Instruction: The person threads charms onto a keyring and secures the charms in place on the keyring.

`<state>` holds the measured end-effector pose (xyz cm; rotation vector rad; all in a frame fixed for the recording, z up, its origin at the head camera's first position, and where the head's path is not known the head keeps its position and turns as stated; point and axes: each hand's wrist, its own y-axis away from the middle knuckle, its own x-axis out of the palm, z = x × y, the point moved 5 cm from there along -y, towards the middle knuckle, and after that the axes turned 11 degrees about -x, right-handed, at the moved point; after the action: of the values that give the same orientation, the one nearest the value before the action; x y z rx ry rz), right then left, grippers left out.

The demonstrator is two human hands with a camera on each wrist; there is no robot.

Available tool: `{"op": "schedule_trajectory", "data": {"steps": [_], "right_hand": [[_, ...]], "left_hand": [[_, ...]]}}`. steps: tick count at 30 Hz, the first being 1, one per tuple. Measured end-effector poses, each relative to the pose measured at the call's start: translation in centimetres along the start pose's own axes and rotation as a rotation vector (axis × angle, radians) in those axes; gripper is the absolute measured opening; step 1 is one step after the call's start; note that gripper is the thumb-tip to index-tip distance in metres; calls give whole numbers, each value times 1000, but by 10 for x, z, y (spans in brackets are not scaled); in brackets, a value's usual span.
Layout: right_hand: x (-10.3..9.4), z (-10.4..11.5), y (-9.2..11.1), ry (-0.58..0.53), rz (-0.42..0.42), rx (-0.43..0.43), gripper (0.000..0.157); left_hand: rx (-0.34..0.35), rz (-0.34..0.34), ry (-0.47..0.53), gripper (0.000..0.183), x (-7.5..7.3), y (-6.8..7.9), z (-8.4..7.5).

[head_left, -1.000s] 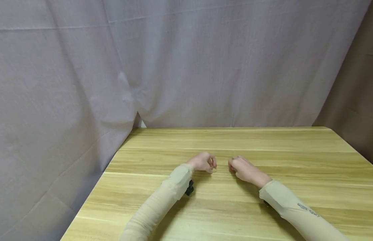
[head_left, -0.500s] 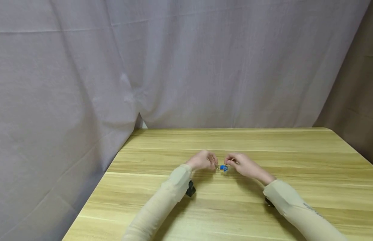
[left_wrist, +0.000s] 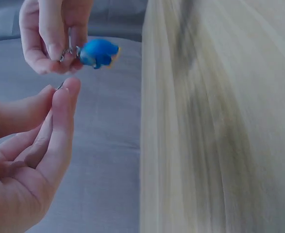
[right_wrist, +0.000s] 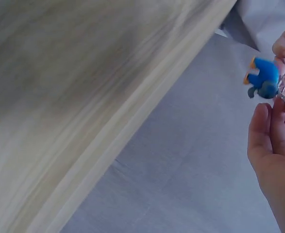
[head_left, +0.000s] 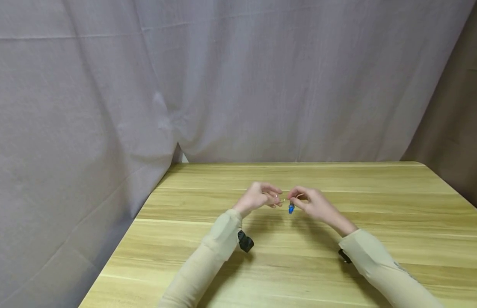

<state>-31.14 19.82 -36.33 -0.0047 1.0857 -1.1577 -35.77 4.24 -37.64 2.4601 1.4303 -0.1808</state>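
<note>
A small blue figure with yellow feet [left_wrist: 99, 52], a keychain charm, dangles from a short metal chain [right_wrist: 283, 98]. My right hand [head_left: 316, 207] pinches that chain between thumb and fingertips, so the charm hangs just below them in the head view. Facing it, my left hand [head_left: 257, 199] pinches a thin metal ring [left_wrist: 59, 86] between thumb and forefinger; the fingers cover most of it. Only a small gap separates the two sets of fingertips, and both hands are raised over the wooden table [head_left: 284, 273].
Grey cloth [head_left: 238, 81] hangs behind the table and down its left side. A black wrist camera [head_left: 245, 241] sits under the left sleeve, another [head_left: 344, 256] under the right one. The hands' shadows fall on the wood.
Both hands have risen from the tabletop. The right hand has turned and moved closer to the left, and the blue charm, hidden one second ago, now shows hanging below its fingers.
</note>
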Motion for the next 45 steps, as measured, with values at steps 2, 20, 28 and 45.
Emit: {"op": "schedule_trajectory", "data": {"steps": [2, 20, 28, 45], "right_hand": [[-1, 2, 0, -15, -14, 0, 7], [-11, 21, 2, -77, -94, 3, 10], [-9, 28, 4, -94, -117, -51, 8], [-6, 38, 6, -94, -185, -92, 10]], "left_hand": [[2, -4, 34, 27, 1, 3, -2], [44, -31, 42, 14, 9, 28, -19], [36, -36, 70, 12, 11, 28, -15], [-7, -34, 155, 13, 14, 32, -8]]}}
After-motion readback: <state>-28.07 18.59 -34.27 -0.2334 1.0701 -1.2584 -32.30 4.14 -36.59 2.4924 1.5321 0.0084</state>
